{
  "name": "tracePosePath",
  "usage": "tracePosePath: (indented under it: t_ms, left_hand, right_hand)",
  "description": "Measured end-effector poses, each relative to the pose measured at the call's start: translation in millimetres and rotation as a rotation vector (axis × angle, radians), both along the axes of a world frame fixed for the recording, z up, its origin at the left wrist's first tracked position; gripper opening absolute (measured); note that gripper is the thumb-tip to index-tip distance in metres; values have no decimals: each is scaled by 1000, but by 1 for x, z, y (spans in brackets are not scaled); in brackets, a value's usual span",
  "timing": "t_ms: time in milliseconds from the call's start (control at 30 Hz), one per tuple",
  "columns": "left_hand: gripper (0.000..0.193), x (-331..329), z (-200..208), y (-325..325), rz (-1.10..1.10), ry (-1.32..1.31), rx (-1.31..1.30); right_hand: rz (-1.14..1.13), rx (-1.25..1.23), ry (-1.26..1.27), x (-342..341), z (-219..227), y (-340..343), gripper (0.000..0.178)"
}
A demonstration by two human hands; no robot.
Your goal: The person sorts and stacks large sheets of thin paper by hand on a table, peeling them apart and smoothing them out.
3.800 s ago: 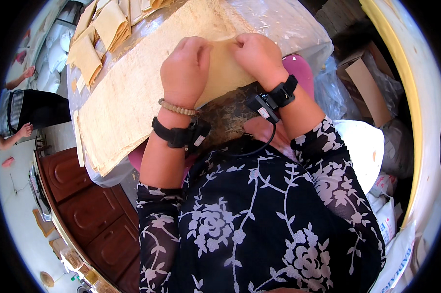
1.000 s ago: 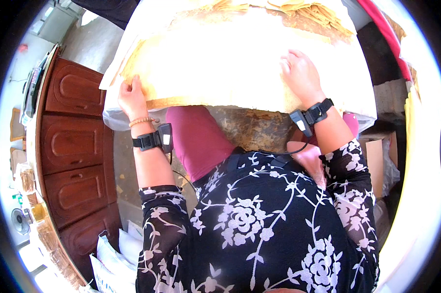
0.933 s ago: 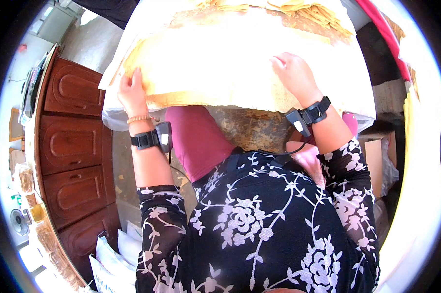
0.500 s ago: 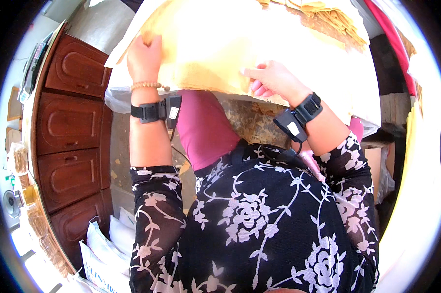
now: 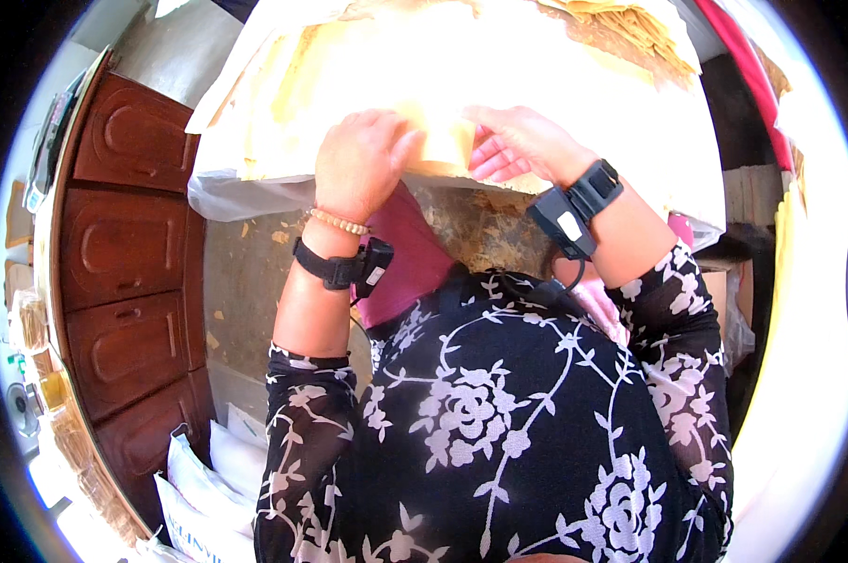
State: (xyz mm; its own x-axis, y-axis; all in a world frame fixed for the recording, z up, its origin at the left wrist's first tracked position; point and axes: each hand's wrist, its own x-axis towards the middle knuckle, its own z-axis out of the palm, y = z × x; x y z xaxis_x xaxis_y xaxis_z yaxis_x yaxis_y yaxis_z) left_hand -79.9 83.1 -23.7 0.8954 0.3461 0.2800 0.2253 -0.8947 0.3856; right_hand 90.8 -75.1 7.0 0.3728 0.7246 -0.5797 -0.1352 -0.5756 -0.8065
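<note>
The left hand [image 5: 360, 159] is positioned over the near edge of a thin yellow sheet [image 5: 447, 145], with its fingers bent and its thumb directed toward the right hand [image 5: 529, 145]. The fingertips of the left hand are lost in glare; whether they pinch the sheet cannot be told. The right hand is turned inward at the same level, thumb above and fingers below, with a moderate gap between them. The right edge of the visible yellow section lies at this gap; firm contact cannot be confirmed.

The sheet lies between the two hands, along the near side of a table covered with plastic sheeting [image 5: 246, 197]. The surface beyond the grip is overexposed, and its layers cannot be separated by eye. Beyond the grip and to its right, a pile of folded yellow sheets [image 5: 630, 23] sits at the far side of the table.

Below the left hand, the wrist carries a beaded bracelet [image 5: 340, 221] and a black strapped device [image 5: 374, 266]. A second black device [image 5: 562, 223] is strapped to the right wrist.

Nearer the body than the grip are a pink trouser leg [image 5: 405, 258] and a black floral top [image 5: 537, 413]. Well left of the grip stands a reddish-brown panelled cabinet [image 5: 128, 342]; white sacks [image 5: 194, 497] rest beside its nearer end.
</note>
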Motion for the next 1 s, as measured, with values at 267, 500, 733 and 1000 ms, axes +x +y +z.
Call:
tracePosePath:
  t_ms: [267,500,733,1000]
  left_hand:
    - [48,-5,-5,-7,-73,-188,121]
    - [58,1,-6,-18,-110,-228,42]
    - [47,9,-3,-16,-60,-172,14]
    - [28,17,-12,-8,21,-190,60]
  right_hand:
    - [-81,109,-50,-3,-21,12,43]
    - [-317,234,353,-8,3,15,38]
    - [-359,427,497,-8,-18,5,39]
    - [-116,420,-478,-18,-39,-3,38]
